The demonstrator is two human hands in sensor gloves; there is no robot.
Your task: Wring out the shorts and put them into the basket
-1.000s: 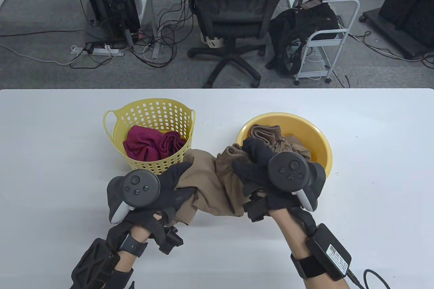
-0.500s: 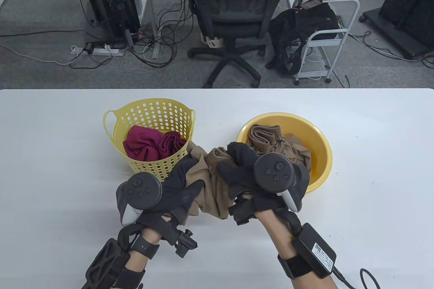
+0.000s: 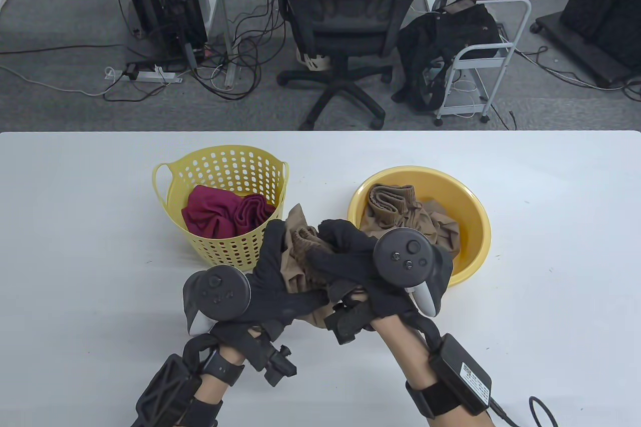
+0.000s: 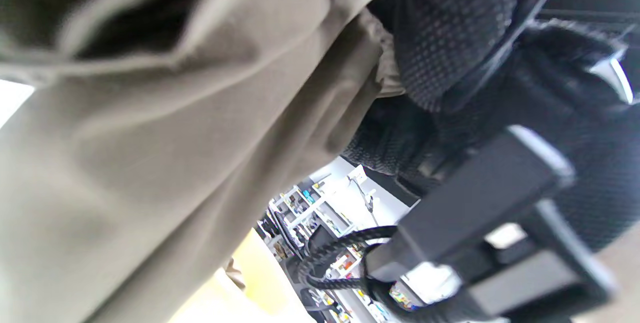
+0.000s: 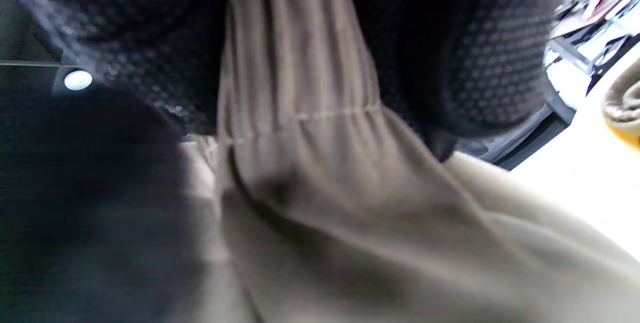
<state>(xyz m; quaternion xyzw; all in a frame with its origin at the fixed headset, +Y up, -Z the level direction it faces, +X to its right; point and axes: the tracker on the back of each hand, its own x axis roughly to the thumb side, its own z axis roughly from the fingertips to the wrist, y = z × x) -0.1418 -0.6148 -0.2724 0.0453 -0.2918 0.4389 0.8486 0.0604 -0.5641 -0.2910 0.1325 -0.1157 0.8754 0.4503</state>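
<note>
Tan shorts (image 3: 300,267) are bunched between both gloved hands, above the table in front of the two yellow containers. My left hand (image 3: 280,287) grips their left end, fingers curled round the cloth. My right hand (image 3: 340,257) grips the gathered waistband end and touches the left hand. Tan fabric (image 4: 175,153) fills the left wrist view, and the elastic waistband (image 5: 300,88) runs between dark glove fingers in the right wrist view. The perforated yellow basket (image 3: 173,186) stands behind the left hand and holds maroon cloth (image 3: 220,211).
A yellow bowl (image 3: 470,217) at the right holds more tan garments (image 3: 405,211), just behind my right hand. The white table (image 3: 75,247) reaches to both sides. Beyond its far edge are an office chair (image 3: 345,21), cables and a cart.
Both hands have drawn together toward the middle, bunching the once stretched shorts into a tight wad. The left hand rose and moved right; the right hand moved left, away from the bowl.
</note>
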